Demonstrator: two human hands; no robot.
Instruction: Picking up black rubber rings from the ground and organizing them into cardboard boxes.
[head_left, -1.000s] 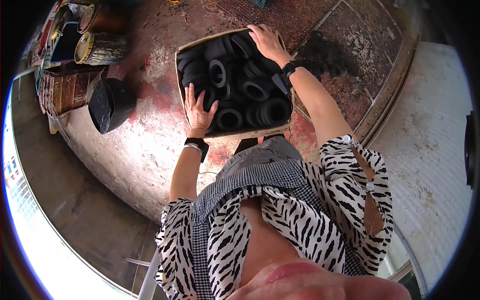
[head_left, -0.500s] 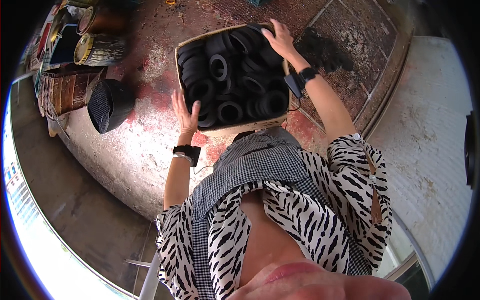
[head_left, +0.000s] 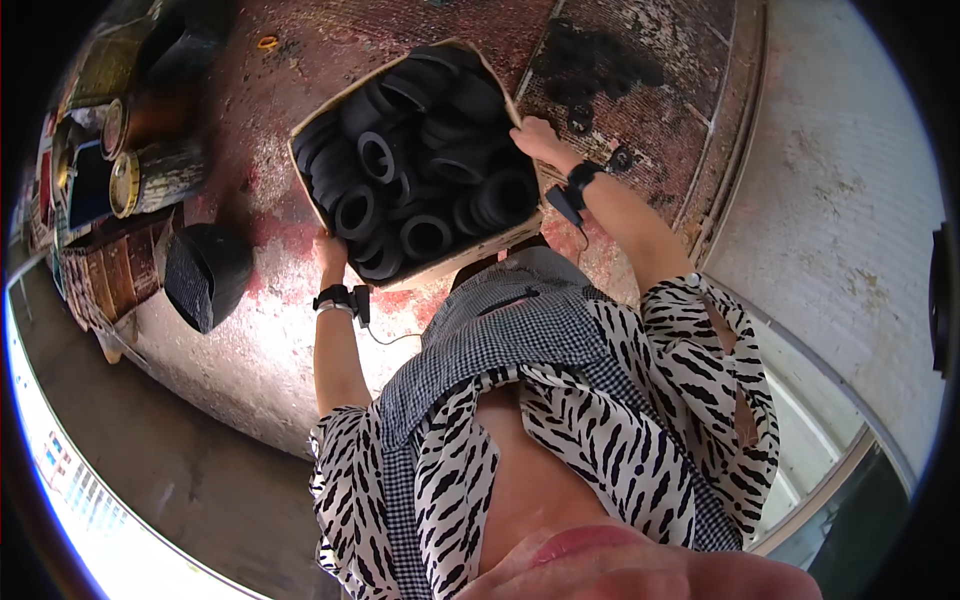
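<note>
Cardboard box [head_left: 470, 256] full of black rings [head_left: 440, 165] is before the checked apron [head_left: 490, 352]; the right hand [head_left: 543, 141], fingers curled, grasps its right edge; the left hand [head_left: 331, 253], fingers partly hidden, grasps its left side.

I count two hands, my left hand [head_left: 331, 255] and my right hand [head_left: 545, 143], one box [head_left: 480, 249], two black wristbands [head_left: 583, 176], one checked apron [head_left: 500, 345] and one orange loop [head_left: 267, 42] on the far floor; the black rings [head_left: 455, 165] overlap too much to count.
</note>
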